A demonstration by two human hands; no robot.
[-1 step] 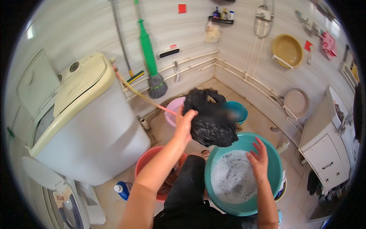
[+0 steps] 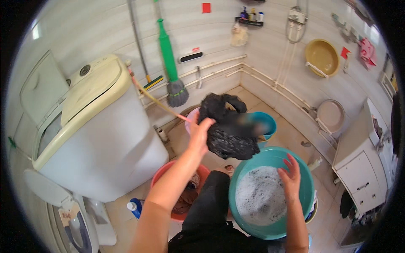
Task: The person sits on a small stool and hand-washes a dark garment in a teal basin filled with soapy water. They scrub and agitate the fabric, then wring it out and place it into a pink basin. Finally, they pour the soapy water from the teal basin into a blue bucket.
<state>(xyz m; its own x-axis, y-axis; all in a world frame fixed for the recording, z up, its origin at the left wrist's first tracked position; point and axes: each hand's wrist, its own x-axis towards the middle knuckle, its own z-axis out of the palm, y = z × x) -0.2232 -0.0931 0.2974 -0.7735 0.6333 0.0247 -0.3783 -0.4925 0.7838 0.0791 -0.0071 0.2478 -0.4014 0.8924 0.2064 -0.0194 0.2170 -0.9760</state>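
Note:
My left hand (image 2: pixel 199 137) grips the left side of a crumpled, shiny black bundle (image 2: pixel 232 145), its fingers partly hidden behind the folds. Whether this is a plastic bag or wet cloth I cannot tell, and part of it is blurred. The bundle hangs in the air beyond a big teal tub (image 2: pixel 310 189), close to the tub's far left rim. White suds with dark specks (image 2: pixel 259 198) float on the tub's water. Above the right part of that tub, my right hand (image 2: pixel 290 177) is open with fingers spread, holding nothing.
A red basin (image 2: pixel 206 172) with dark cloth lies left of my leg, a blue bottle (image 2: pixel 134 207) beside it. The washing machine (image 2: pixel 114 139) fills the left. Behind the bundle are a blue bucket (image 2: pixel 270 122) and a pink basin (image 2: pixel 192 116). A hose (image 2: pixel 162 105) crosses there.
The black bundle and my left hand have shifted slightly left, away from the teal tub. The whole view has moved a little. My right hand stays open over the tub.

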